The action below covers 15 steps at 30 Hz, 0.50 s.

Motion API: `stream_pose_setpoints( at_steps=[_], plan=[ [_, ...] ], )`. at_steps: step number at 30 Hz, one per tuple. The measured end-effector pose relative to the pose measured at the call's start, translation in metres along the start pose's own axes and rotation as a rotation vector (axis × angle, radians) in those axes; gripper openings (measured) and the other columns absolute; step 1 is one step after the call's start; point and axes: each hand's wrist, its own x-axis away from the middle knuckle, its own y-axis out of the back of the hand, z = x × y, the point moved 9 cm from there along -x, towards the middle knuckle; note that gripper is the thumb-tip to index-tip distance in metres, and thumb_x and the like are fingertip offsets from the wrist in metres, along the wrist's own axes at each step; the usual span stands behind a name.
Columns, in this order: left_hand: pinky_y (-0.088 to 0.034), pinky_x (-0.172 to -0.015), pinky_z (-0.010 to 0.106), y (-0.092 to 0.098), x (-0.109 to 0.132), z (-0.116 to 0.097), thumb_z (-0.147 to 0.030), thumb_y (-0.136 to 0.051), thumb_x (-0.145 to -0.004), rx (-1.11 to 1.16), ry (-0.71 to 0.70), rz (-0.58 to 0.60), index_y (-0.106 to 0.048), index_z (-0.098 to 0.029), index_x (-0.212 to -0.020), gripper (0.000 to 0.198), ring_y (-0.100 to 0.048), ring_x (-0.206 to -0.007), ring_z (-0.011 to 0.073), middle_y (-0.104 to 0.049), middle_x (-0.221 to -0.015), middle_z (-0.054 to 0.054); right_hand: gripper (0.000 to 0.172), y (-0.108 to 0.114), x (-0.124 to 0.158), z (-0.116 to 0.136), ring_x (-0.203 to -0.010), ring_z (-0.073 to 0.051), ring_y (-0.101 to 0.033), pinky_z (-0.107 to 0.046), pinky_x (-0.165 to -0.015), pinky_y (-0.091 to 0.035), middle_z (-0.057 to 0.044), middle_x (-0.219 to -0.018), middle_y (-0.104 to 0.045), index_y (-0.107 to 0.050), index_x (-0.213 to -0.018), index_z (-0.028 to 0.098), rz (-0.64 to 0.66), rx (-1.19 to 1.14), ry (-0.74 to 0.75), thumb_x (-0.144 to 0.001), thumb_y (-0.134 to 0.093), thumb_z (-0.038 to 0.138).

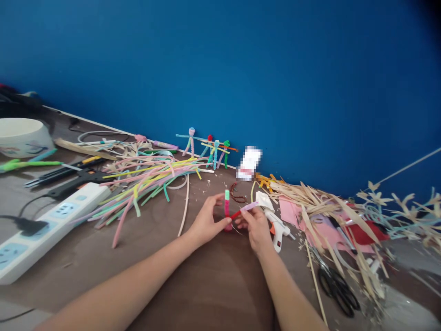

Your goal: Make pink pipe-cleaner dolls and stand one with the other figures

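Observation:
My left hand [206, 220] grips an upright bundle of pink pipe cleaner [226, 209] with a green and white top. My right hand [255, 225] pinches a thin stem [241, 210], red at one end and lilac at the other, and brings it against the bundle. A string of brown beads [237, 193] lies just beyond my hands. A white hot glue gun [277, 227] rests close to my right hand, and its nozzle area is partly hidden by a white scrap.
Several pipe cleaner figures [206, 149] lean against the blue wall [220, 69]. A heap of coloured strips [144, 184] lies left, near a white power strip [44, 225] and a bowl [20, 137]. Black scissors [336, 287], dried palm strips [310, 202] and pink paper [291, 212] lie right.

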Motion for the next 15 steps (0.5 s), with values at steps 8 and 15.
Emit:
stream_pose_setpoints(
  at_steps=[8, 15],
  plan=[
    [-0.046, -0.062, 0.024, -0.013, 0.005, 0.041, -0.04, -0.059, -0.067, 0.538, 0.508, 0.034, -0.055, -0.012, -0.088, 0.036, -0.056, -0.069, 0.0124, -0.059, -0.083, 0.008, 0.023, 0.001, -0.001, 0.01, -0.049, -0.013, -0.058, -0.022, -0.042, -0.044, 0.003, -0.057, -0.059, -0.047, -0.073, 0.019, -0.004, -0.265, 0.005, -0.061, -0.064, 0.028],
    [-0.04, -0.061, 0.02, -0.035, 0.014, 0.032, -0.023, -0.068, -0.06, 0.648, 0.499, 0.293, -0.061, -0.012, -0.077, 0.022, -0.052, -0.057, 0.0069, -0.059, -0.062, 0.001, 0.021, -0.009, 0.001, 0.003, -0.048, -0.013, -0.057, -0.021, -0.04, -0.042, 0.004, -0.053, -0.057, -0.046, -0.073, 0.019, 0.058, -0.189, -0.034, -0.064, -0.063, 0.028]
  ],
)
